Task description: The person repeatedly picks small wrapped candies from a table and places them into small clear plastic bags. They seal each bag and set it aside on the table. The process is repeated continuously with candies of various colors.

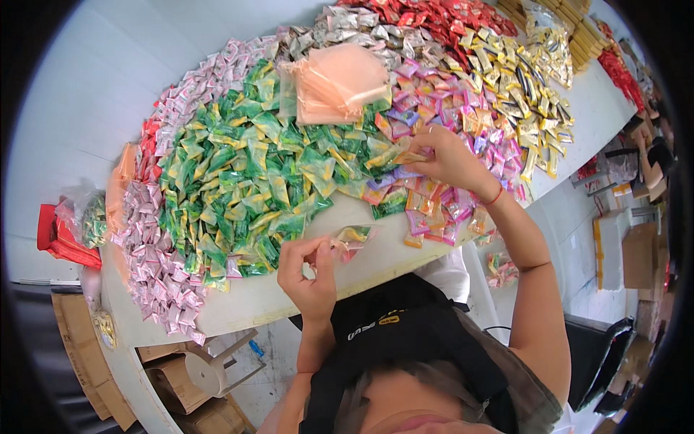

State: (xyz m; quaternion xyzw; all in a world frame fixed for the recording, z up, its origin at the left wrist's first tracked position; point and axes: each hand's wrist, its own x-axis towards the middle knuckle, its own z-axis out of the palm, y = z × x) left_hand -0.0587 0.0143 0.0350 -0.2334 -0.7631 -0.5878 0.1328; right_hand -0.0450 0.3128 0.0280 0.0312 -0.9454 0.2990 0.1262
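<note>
Above the table's near edge, my left hand (pixel 309 275) is closed around a few small wrapped sweets; a green-and-yellow one (pixel 354 234) pokes out past the fingers, with something pinkish beside it. My right hand (pixel 444 160) reaches over the pile and pinches the clear end of a green-and-yellow wrapped sweet (pixel 390 157). That hand is where the big heap of green-and-yellow sweets (pixel 238 159) meets the heap of pink, purple and orange packets (pixel 441 195). A stack of sheer peach-coloured bags (pixel 336 83) lies on top of the green heap.
Pale pink packets (pixel 159 253) line the white table's (pixel 253 307) left side. Red packets (pixel 448 22) and yellow-and-black sticks (pixel 520 87) lie at the far right. A red bag (pixel 65 239) is off the left end. Below are cardboard boxes (pixel 173 376); a black chair (pixel 600 354) stands right.
</note>
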